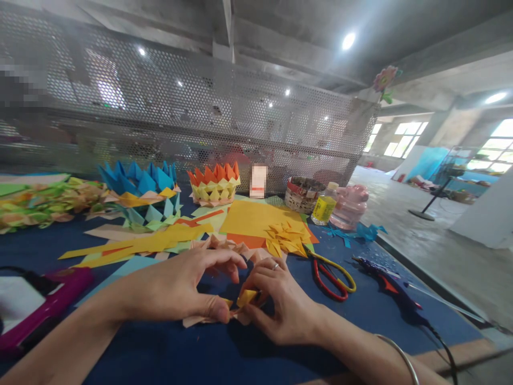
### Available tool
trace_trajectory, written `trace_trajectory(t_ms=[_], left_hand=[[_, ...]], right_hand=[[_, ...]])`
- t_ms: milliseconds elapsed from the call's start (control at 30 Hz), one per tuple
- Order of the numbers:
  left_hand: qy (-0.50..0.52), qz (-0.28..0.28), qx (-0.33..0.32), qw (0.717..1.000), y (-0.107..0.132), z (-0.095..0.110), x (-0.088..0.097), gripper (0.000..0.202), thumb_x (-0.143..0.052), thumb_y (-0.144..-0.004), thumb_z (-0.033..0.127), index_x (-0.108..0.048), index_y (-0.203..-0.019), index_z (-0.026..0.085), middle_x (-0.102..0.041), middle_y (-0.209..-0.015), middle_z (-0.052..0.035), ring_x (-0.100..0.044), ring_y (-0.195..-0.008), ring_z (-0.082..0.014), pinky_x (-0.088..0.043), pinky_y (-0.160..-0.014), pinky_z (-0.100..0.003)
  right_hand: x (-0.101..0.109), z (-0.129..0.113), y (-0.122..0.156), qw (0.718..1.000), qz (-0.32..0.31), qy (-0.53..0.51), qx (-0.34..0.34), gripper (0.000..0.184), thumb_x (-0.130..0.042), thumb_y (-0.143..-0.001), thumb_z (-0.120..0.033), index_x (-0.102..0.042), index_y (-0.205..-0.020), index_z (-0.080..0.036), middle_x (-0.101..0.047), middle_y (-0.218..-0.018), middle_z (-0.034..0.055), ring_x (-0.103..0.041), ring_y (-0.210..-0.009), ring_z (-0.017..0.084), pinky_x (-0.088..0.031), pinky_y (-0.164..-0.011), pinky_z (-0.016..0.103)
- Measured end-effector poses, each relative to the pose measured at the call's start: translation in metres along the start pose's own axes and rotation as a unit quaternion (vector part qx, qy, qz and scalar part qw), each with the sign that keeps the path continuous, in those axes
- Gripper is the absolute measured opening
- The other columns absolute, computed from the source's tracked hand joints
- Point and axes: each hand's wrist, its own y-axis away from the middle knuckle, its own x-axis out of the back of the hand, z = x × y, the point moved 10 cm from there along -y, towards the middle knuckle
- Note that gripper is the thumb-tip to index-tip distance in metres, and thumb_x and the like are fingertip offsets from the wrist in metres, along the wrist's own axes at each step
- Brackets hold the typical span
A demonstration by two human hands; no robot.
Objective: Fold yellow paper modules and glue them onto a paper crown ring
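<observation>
Left hand [168,283] spread, thumb touching peach paper [196,321], right hand [280,302] pinching folded yellow paper [247,297], scissors [329,263] nearby on blue desk [168,350]

The dark blue tabletop [172,355] carries red-and-yellow-handled scissors [317,259]. Right of the scissors lies a purple corded tool [388,286]; beyond them stand a yellow-labelled bottle [323,207] and a pink container [348,209]; far left of them lies light-blue paper [120,274].
</observation>
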Motion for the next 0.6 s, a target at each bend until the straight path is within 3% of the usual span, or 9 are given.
trace_trajectory(t_ms=[133, 200, 400, 500, 600], left_hand=[[-0.029, -0.003, 0.009, 1.000, 0.001, -0.003, 0.000, 0.056, -0.071, -0.073, 0.056, -0.057, -0.124, 0.037, -0.058, -0.128, -0.0035, -0.045, -0.126, -0.0357, -0.046, -0.093, -0.040], [-0.032, 0.001, 0.011, 0.999, 0.002, -0.004, 0.001, 0.058, -0.073, -0.071, 0.055, -0.057, -0.123, 0.037, -0.057, -0.128, -0.0042, -0.047, -0.124, -0.0356, -0.047, -0.092, -0.041], [-0.048, -0.005, 0.061, 0.997, 0.002, -0.006, -0.002, 0.056, -0.081, -0.060, 0.034, -0.062, -0.112, 0.034, -0.063, -0.112, 0.0010, -0.058, -0.103, -0.0272, -0.049, -0.080, -0.031], [-0.102, -0.023, 0.076, 0.992, 0.001, -0.006, -0.005, 0.042, -0.079, -0.059, 0.029, -0.064, -0.098, 0.026, -0.065, -0.101, 0.0006, -0.060, -0.093, -0.0251, -0.046, -0.072, -0.029], [-0.142, -0.038, 0.059, 0.987, 0.000, -0.006, -0.011, 0.033, -0.078, -0.059, 0.027, -0.063, -0.088, 0.024, -0.065, -0.096, 0.0006, -0.059, -0.093, -0.0250, -0.043, -0.074, -0.030]], right_hand=[[-0.004, 0.001, 0.001, 1.000, -0.013, 0.026, -0.003, 0.012, -0.064, -0.073, -0.024, -0.054, -0.081, -0.021, -0.062, -0.079, 0.0016, -0.058, -0.087, 0.021, -0.034, -0.096, 0.041], [-0.004, 0.002, 0.001, 0.999, -0.014, 0.029, 0.000, 0.017, -0.065, -0.073, -0.028, -0.055, -0.086, -0.021, -0.062, -0.083, 0.0022, -0.058, -0.091, 0.022, -0.034, -0.097, 0.042], [-0.004, 0.008, 0.002, 0.998, -0.046, 0.034, 0.014, 0.054, -0.081, -0.062, -0.042, -0.058, -0.106, -0.021, -0.063, -0.105, 0.0058, -0.051, -0.111, 0.026, -0.029, -0.102, 0.045], [-0.001, 0.013, 0.002, 0.998, -0.046, 0.042, 0.023, 0.049, -0.083, -0.063, -0.040, -0.061, -0.101, -0.020, -0.062, -0.112, 0.0067, -0.046, -0.120, 0.027, -0.027, -0.102, 0.045], [-0.002, 0.017, 0.002, 0.998, -0.042, 0.041, 0.026, 0.038, -0.083, -0.065, -0.040, -0.064, -0.092, -0.020, -0.063, -0.110, 0.0059, -0.047, -0.119, 0.026, -0.029, -0.101, 0.044]])
